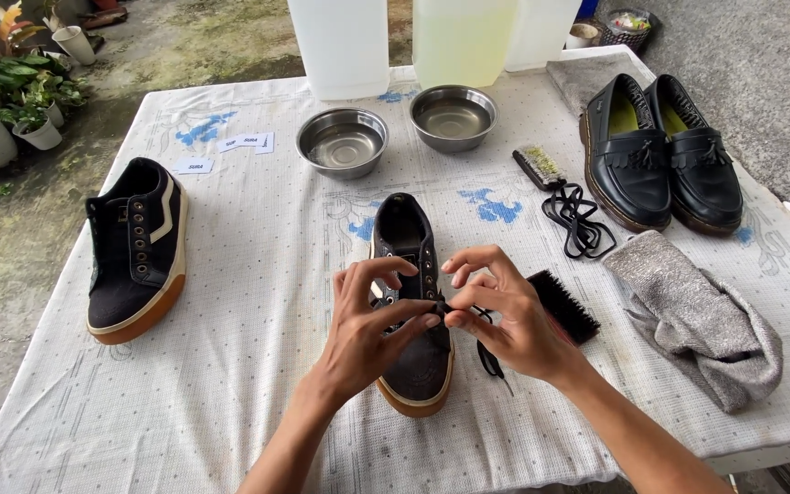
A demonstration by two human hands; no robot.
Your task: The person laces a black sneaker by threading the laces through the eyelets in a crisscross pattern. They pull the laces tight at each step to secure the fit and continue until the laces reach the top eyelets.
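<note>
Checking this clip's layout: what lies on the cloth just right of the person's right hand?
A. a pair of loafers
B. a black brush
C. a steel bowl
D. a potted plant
B: the black brush lies right beside the right hand, which pinches a black lace.

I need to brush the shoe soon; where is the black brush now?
In the head view, the black brush lies on the table right of centre, just behind the right hand, between the sneaker and the grey cloth.

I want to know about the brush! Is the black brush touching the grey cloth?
Apart. The head view shows bare tablecloth between the black brush and the grey cloth.
</note>
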